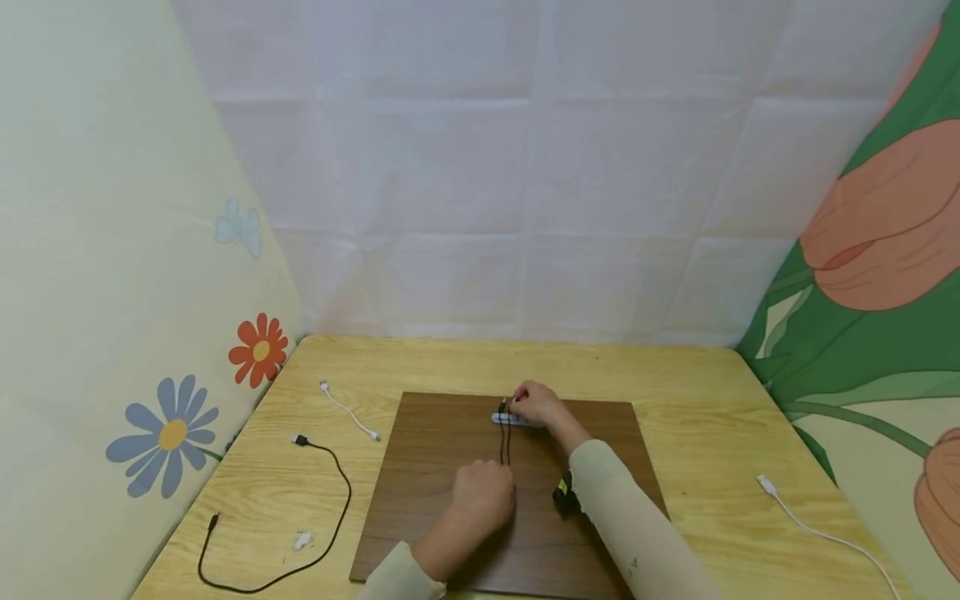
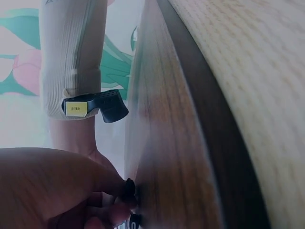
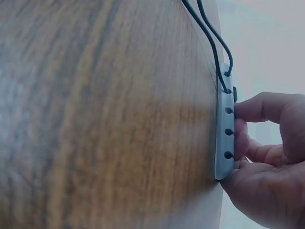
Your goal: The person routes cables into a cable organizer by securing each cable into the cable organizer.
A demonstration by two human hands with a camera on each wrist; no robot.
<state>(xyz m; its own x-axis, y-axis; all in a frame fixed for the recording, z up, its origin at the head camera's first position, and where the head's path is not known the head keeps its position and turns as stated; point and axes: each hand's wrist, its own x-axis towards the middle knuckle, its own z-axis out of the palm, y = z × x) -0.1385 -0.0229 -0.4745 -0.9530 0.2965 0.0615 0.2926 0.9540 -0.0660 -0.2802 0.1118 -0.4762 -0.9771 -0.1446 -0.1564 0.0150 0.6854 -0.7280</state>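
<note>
A pale cable holder strip (image 1: 523, 421) with slots lies near the far edge of a dark brown board (image 1: 427, 450). Two black cable lengths (image 3: 209, 40) run into two neighbouring slots of the strip (image 3: 225, 143); the other visible slots hold nothing. My left hand (image 1: 483, 496) is low over the board, gripping the black cable on the near side; in the left wrist view its thumb and fingers (image 2: 62, 186) pinch a small black piece. My right hand (image 1: 538, 406) reaches behind the strip, its curled fingers (image 3: 257, 112) at the dark cable end, which they partly hide.
On the table's left lie a white cable (image 1: 348, 411), a long black cable (image 1: 347, 500) and a small white piece (image 1: 302, 540). Another white cable (image 1: 817, 532) lies at the right. A black and yellow object (image 1: 564, 495) is beside the right forearm.
</note>
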